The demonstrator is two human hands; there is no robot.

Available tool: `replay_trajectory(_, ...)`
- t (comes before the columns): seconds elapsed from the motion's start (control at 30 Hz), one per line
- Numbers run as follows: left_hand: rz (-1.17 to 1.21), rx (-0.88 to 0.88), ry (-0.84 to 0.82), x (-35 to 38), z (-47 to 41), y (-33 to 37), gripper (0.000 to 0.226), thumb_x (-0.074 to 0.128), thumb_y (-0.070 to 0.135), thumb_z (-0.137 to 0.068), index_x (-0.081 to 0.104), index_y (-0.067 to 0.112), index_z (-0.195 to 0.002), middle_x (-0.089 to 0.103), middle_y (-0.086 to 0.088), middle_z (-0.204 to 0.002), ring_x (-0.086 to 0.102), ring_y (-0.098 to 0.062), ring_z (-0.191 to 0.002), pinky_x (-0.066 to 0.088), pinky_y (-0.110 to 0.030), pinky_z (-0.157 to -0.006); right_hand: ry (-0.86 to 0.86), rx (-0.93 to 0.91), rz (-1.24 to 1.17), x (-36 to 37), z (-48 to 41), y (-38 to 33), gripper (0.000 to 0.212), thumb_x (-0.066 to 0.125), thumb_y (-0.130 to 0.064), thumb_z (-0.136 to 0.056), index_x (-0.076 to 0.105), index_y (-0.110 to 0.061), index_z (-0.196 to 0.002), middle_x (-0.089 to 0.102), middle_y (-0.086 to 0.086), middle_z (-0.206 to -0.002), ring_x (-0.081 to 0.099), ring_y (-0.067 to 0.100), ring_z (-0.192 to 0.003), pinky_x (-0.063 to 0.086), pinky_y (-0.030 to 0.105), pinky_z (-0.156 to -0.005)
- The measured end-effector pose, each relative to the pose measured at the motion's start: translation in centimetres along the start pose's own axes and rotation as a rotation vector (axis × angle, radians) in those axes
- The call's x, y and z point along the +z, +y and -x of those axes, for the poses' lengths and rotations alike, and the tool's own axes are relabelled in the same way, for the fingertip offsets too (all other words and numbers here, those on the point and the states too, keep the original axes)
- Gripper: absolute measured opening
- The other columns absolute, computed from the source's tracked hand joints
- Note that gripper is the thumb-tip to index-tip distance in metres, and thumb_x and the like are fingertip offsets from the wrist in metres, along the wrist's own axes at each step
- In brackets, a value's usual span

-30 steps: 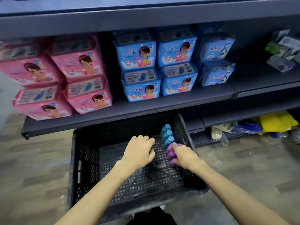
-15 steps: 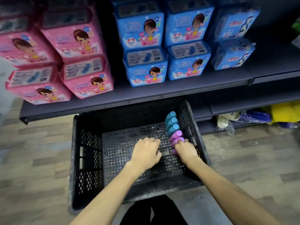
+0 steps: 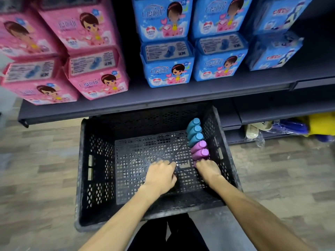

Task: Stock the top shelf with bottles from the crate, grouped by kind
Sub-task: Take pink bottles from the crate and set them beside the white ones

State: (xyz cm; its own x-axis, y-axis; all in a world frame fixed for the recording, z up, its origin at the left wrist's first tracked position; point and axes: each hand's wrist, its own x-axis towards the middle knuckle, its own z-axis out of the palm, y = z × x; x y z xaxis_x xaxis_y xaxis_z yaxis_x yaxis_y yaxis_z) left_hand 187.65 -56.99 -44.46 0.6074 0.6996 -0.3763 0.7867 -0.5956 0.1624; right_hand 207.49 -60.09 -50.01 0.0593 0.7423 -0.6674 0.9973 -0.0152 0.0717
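A: Left hand?
B: Curling loosely on the crate floor, gripping nothing. Right hand is closing on a third purple bottle, mostly hidden.
A: Progress?
B: Top shelf isn't showing, can't tell. Three teal bottles and two visible purple bottles are still waiting along the right wall.

The crate is bare across its left and middle floor, open from above. Teal bottles and purple bottles line its right wall in one row. The shelf overhangs the crate's far edge, blocking a straight lift there.
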Motion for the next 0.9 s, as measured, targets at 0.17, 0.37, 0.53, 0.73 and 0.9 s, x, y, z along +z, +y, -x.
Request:
replay_trajectory(0.17,0.039,-0.018,0.020,-0.6,-0.5,-0.9,0.032,0.046,0.033,-0.089,0.056,0.019,-0.117,0.064,-0.003,-0.110,0.058,-0.024,-0.103,0.049,-0.039,-0.089,0.072,-0.024,-0.051,-3.0,1.0,-0.2,0.023,0.056,-0.016,-0.096,0.062,-0.012,-0.117,0.066,0.010,-0.119,0.064,0.031,-0.110,0.052,0.037,-0.087)
replay_trajectory(0.37,0.034,-0.036,0.055,-2.8,-0.5,-2.7,0.025,0.046,0.034,-0.088,0.054,0.020,-0.107,0.063,-0.002,-0.104,0.059,-0.024,-0.098,0.047,-0.036,-0.081,0.171,-0.083,-0.087,-9.2,3.6,-0.2,0.026,0.062,-0.016,-0.090,0.058,-0.011,-0.115,0.065,0.012,-0.118,0.062,0.034,-0.110,0.051,0.039,-0.088)
replay_trajectory(0.53,-0.005,-0.028,0.121,-6.5,-1.0,-4.0,0.025,0.046,0.037,-0.087,0.053,0.019,-0.104,0.061,-0.002,-0.104,0.058,-0.025,-0.101,0.046,-0.037,-0.083,0.254,-0.124,-0.162,-14.4,5.9,0.3,0.035,0.071,-0.023,-0.081,0.057,-0.019,-0.113,0.067,0.008,-0.112,0.064,0.032,-0.105,0.052,0.037,-0.084)
replay_trajectory(0.73,-0.026,-0.037,0.315,-12.8,-1.9,-4.6,0.027,0.047,0.038,-0.084,0.055,0.022,-0.105,0.063,-0.001,-0.102,0.060,-0.025,-0.100,0.047,-0.037,-0.079,0.413,-0.218,-0.398,-20.2,8.8,2.2,0.048,0.077,-0.029,-0.069,0.059,-0.026,-0.114,0.067,-0.001,-0.102,0.059,0.021,-0.092,0.050,0.033,-0.079)
replay_trajectory(0.9,0.004,-0.034,0.414,-16.6,-1.6,-5.3,0.025,0.049,0.039,-0.085,0.054,0.023,-0.103,0.063,0.001,-0.102,0.059,-0.023,-0.099,0.044,-0.034,-0.076,0.550,-0.333,-0.616,-23.5,11.0,3.1,0.041,0.080,-0.030,-0.069,0.056,-0.031,-0.102,0.066,-0.012,-0.090,0.059,0.005,-0.077,0.051,0.030,-0.075)
